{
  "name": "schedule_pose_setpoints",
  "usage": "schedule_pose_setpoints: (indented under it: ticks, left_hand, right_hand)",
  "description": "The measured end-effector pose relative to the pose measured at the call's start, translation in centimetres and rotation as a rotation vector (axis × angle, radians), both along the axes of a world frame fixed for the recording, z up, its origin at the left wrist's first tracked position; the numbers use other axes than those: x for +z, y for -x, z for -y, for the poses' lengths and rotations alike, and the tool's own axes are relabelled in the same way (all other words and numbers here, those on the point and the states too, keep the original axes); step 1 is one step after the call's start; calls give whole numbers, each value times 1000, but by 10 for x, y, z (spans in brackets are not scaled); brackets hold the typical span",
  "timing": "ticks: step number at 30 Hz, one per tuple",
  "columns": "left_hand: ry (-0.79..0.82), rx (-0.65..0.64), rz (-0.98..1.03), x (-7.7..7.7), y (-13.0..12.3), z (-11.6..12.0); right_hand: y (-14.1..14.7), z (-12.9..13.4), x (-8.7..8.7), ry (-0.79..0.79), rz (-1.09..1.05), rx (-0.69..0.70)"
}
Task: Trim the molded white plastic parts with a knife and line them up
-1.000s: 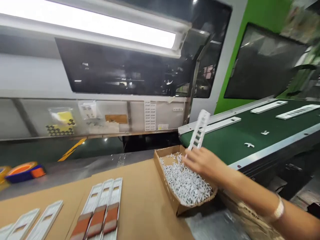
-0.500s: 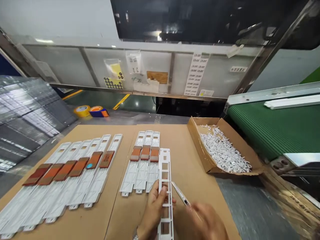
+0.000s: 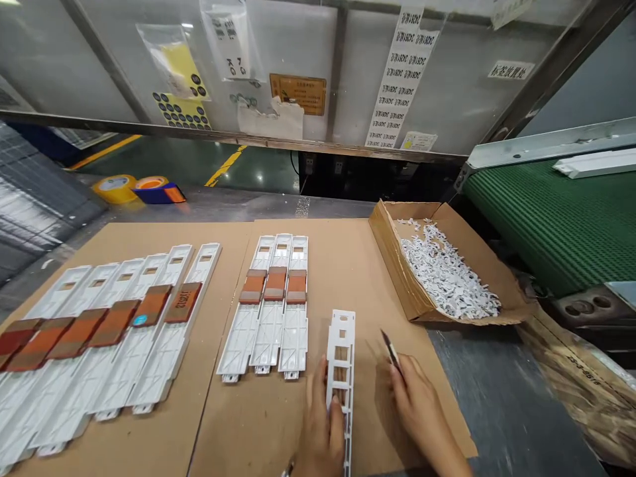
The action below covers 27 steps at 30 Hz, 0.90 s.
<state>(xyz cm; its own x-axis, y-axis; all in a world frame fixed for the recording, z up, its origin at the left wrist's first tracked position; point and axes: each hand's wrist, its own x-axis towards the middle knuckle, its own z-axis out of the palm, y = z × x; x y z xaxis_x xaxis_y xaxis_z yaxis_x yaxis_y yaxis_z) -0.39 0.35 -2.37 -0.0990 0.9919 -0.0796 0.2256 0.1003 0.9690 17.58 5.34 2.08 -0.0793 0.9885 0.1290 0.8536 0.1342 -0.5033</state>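
My left hand (image 3: 322, 421) is closed around a white plastic frame (image 3: 340, 358) with a row of square openings, its thumb and fingers gripping the lower part. The frame's near end runs out of view at the bottom. To the right, my right hand (image 3: 417, 404) grips a slim utility knife (image 3: 391, 348), its blade pointing up and left, apart from the frame. Just left of the frame lie three white plastic strips (image 3: 293, 338), each with a reddish-brown block (image 3: 297, 286) across it.
More white strips with brown blocks (image 3: 155, 305) lie in a row at left on the cardboard sheet (image 3: 348, 265). A cardboard box (image 3: 397, 278) of small white scraps (image 3: 447, 278) stands right, beside a green conveyor belt (image 3: 546, 218). Tape rolls (image 3: 115, 189) sit at the back left.
The frame has shifted away from the strips at its left. My right hand with the knife has moved up and away from the frame. The camera view has tipped downward.
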Motion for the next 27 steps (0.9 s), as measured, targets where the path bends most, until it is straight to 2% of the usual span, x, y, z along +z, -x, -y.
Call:
schedule_pose_setpoints:
  ticks: [5, 8, 10, 13, 16, 21, 27]
  left_hand:
    - [-201, 36, -437, 10, -24, -2]
    - [-260, -5, -714, 17, -26, -7]
    - [-303, -72, -826, 20, -21, -13]
    - [-410, -188, -905, 18, -11, -22]
    - [-513, -227, -966, 14, -2, -25]
    - [-571, -161, -953, 11, -3, -24]
    - [-581, -89, -982, 17, -9, -29]
  right_hand:
    - [-10, 4, 11, 78, -84, -7]
    - [-4, 2, 14, 70, -13, 48]
    - [1, -4, 17, 85, 44, 79]
    - [7, -16, 24, 57, 155, 130]
    - [11, -27, 30, 2, 263, 203]
    - [16, -39, 36, -71, 444, 288]
    - [17, -46, 36, -93, 544, 348]
